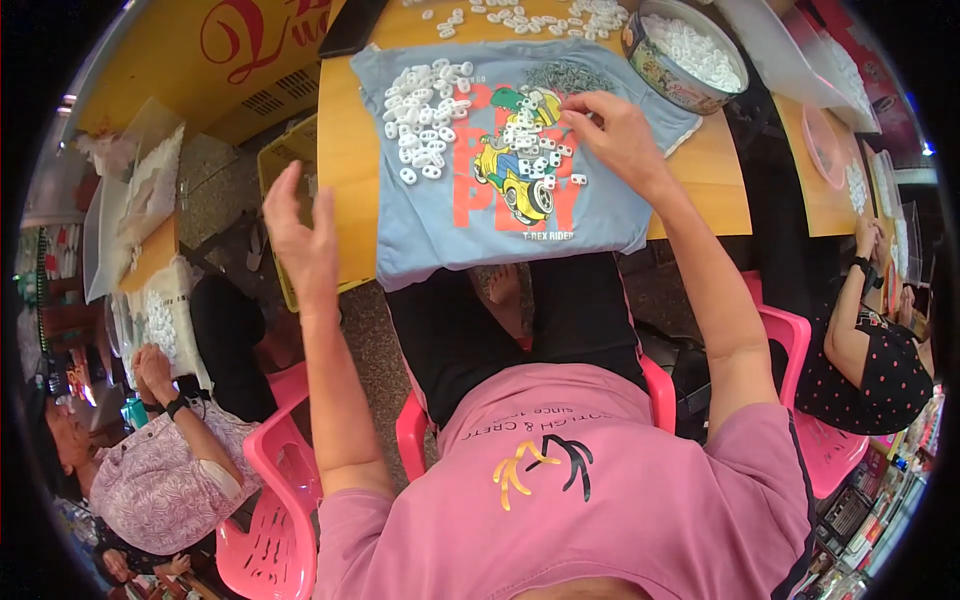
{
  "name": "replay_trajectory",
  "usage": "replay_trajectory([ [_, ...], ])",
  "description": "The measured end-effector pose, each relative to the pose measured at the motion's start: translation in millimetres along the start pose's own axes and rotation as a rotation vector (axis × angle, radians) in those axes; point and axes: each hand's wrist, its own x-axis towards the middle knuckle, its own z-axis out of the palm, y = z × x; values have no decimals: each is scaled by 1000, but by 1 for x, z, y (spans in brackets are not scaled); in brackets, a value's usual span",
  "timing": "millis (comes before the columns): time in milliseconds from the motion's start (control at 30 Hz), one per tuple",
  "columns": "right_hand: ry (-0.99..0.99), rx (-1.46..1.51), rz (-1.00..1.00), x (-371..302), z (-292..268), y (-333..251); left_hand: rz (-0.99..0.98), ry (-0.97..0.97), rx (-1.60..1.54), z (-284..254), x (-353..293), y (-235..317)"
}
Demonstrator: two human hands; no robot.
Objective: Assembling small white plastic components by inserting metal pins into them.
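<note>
A blue printed cloth (420, 235) lies over the table. On its left part is a heap of white oval plastic pieces (425, 110) with two holes each. Small white squarish plastic pieces (535, 140) are scattered in the middle, beside a pile of tiny dark metal parts (572, 77). My right hand (620, 140) is over the cloth's right side, close to the squarish pieces, fingertips drawn together; anything between them is too small to make out. Off the cloth's left edge, my left hand (303, 235) is raised with fingers stretched and nothing in it.
A round tin (690, 92) of white pieces stands at the back right of the wooden table (710, 180). More loose white pieces (540, 18) lie along the far side. A yellow crate (285, 165) is left of the table. People sit at tables on both sides.
</note>
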Motion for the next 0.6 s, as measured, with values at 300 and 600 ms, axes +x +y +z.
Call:
replay_trajectory([
  [300,-112,-361,-124,34,24,-10,92,-234,-386,57,-41,92],
  [600,-5,-82,-125,23,16,-4,154,-353,-392,65,-64,104],
])
